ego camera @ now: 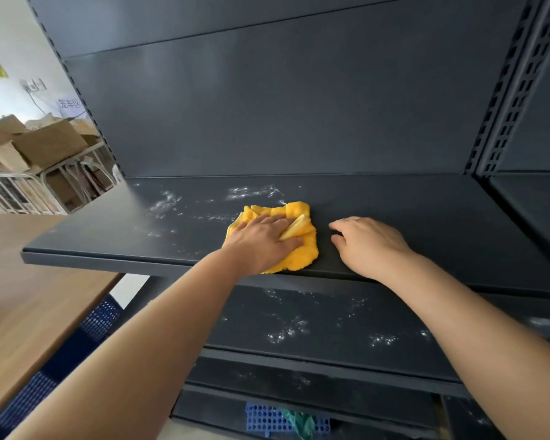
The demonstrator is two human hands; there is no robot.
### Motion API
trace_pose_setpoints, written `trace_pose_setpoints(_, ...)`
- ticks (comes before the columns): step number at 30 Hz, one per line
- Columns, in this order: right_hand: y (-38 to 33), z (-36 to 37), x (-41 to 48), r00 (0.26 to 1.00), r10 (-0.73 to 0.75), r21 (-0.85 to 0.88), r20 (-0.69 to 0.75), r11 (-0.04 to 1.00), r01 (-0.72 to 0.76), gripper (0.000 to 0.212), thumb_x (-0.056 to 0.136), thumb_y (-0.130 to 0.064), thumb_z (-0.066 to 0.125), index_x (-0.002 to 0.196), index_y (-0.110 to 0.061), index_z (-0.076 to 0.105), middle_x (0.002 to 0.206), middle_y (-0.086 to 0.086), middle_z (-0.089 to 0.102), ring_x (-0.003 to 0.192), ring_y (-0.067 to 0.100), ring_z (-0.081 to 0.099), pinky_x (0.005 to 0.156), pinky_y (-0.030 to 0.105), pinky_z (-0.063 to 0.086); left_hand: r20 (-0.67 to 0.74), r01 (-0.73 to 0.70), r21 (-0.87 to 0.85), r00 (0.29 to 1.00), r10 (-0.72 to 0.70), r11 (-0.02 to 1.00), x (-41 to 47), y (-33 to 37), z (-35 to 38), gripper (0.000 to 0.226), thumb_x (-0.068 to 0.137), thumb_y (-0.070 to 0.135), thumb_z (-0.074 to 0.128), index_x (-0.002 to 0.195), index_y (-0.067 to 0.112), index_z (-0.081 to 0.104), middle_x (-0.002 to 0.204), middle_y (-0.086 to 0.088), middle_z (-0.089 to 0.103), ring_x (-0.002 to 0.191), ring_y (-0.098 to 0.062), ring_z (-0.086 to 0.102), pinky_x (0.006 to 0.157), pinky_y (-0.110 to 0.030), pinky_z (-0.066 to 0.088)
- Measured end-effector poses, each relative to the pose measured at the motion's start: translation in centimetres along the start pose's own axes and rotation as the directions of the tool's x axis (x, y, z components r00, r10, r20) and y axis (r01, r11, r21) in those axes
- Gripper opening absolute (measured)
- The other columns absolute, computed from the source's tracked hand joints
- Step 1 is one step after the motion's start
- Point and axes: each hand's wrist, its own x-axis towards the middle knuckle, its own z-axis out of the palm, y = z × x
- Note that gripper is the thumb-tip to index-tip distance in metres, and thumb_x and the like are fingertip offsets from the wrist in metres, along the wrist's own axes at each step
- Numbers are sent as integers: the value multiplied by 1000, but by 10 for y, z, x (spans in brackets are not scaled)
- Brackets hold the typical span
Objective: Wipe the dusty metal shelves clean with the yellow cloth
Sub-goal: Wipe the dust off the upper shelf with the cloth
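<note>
Our left hand (264, 246) presses the yellow cloth (302, 258) onto the top shelf (442, 217), fingers fairly straight; our right hand (369, 246) rests just beside it, fingers loosely curled, holding nothing; white dust (169, 201) lies left of the cloth.

One view only, head-worn, wide-angle. Faces forward and down onto flat dark grey metal shelf (426, 217), near. Below it, lower dusty dark shelf tiers (331, 328) fill frame bottom; brown wooden bench (29, 296) at left edge.
</note>
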Motion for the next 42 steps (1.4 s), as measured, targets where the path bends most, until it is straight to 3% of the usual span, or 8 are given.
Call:
trace_pose_setpoints(9, -74, 24, 18, 997, 25, -22, -71, 999, -27, 33, 101, -33, 38, 123, -21, 58, 132, -2, 56, 119, 24, 53, 86, 36, 45, -3, 56, -2, 998, -56, 998, -9, -103, -13, 61, 94, 65, 29, 150, 39, 25, 157, 16, 21, 147, -12, 12, 119, -41, 9)
trace_pose_setpoints(14, -82, 29, 21, 991, 98, 26, -89, 995, -96, 34, 100, -35, 41, 131, -28, 55, 137, -8, 53, 122, 21, 52, 90, 34, 44, -12, 31, 7, 999, -31, 999, -6, -119, -11, 62, 93, 66, 26, 149, 39, 25, 157, 18, 22, 147, -12, 12, 118, -45, 10)
trace_pose_setpoints(20, -62, 26, 21, 979, 133, 171, -154, 980, -106, 35, 99, -17, 41, 126, -27, 62, 131, -4, 61, 121, 21, 53, 94, 34, 46, 57, -98, 22, 994, 97, 995, -2, -93, -11, 59, 96, 61, 25, 151, 40, 19, 159, 15, 16, 148, -18, 7, 117, -52, 11)
trace_pose_setpoints(24, -43, 16, 19, 957, 223, 102, -185, 973, -207, 36, 100, -19, 40, 129, -29, 59, 133, -2, 58, 119, 25, 54, 84, 35, 46, 96, -197, 12, 976, 195, 980, 11, -54, -7, 58, 96, 60, 24, 151, 41, 18, 160, 14, 14, 149, -18, 4, 117, -52, 8)
trace_pose_setpoints(30, 0, -2, 18, 938, 316, 55, -141, 949, -311, 38, 101, -22, 38, 135, -30, 53, 138, -2, 54, 122, 24, 52, 83, 34, 45, 135, -290, 11, 949, 286, 957, 49, 11, 0, 59, 97, 60, 24, 151, 40, 14, 161, 12, 10, 149, -19, 1, 117, -54, 4)
trace_pose_setpoints(35, 31, -8, 24, 940, 334, 18, -66, 943, -333, 40, 99, -18, 39, 135, -30, 51, 133, 1, 55, 118, 25, 53, 83, 36, 48, 128, -269, 26, 956, 264, 963, 95, 46, 6, 59, 98, 58, 21, 152, 38, 15, 161, 10, 10, 149, -20, 1, 116, -56, 5)
trace_pose_setpoints(42, 38, -6, 39, 963, 262, 7, -58, 965, -262, 32, 100, -22, 38, 126, -26, 57, 124, 2, 58, 110, 25, 56, 78, 36, 50, 29, -127, 36, 992, 126, 991, 134, 50, 8, 60, 94, 63, 21, 150, 39, 22, 160, 10, 15, 148, -20, 8, 115, -56, 7)
